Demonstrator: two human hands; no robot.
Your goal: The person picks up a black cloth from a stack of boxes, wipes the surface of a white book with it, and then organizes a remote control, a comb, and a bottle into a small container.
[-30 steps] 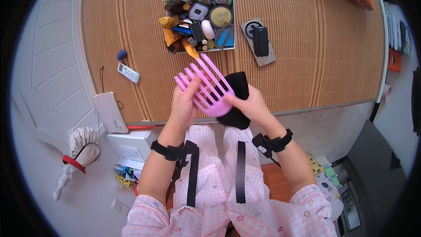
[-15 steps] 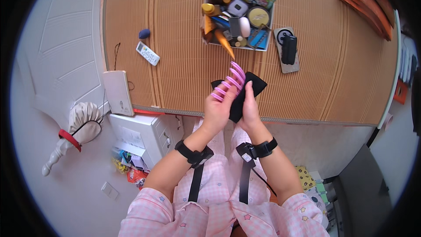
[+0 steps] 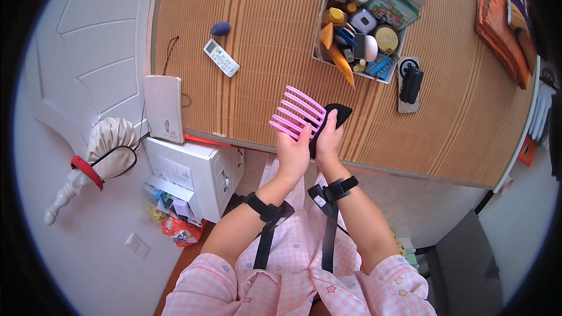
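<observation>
A pink wide-toothed comb (image 3: 304,107) is in both my hands above the table's near edge, its long curved teeth fanned out toward the left. My left hand (image 3: 293,153) is closed on its lower part, with the thumb pointing up beside the teeth. My right hand (image 3: 328,142) is closed on a black cloth-like piece (image 3: 338,110), thumb on top. This black piece lies along the comb's right side, covering its spine. Whether the two are joined I cannot tell.
Beyond my hands stands a white box (image 3: 389,76) packed with small bottles and jars. A remote control (image 3: 221,57), a dark blue oval object (image 3: 220,28) and a pale booklet (image 3: 164,108) lie left; a black device (image 3: 412,85) sits on a flat case at right.
The comb has turned so its teeth spread leftward and show more fully. The black piece now looks narrower, lying along the comb's spine. The whole view has shifted, moving the table things rightward.
</observation>
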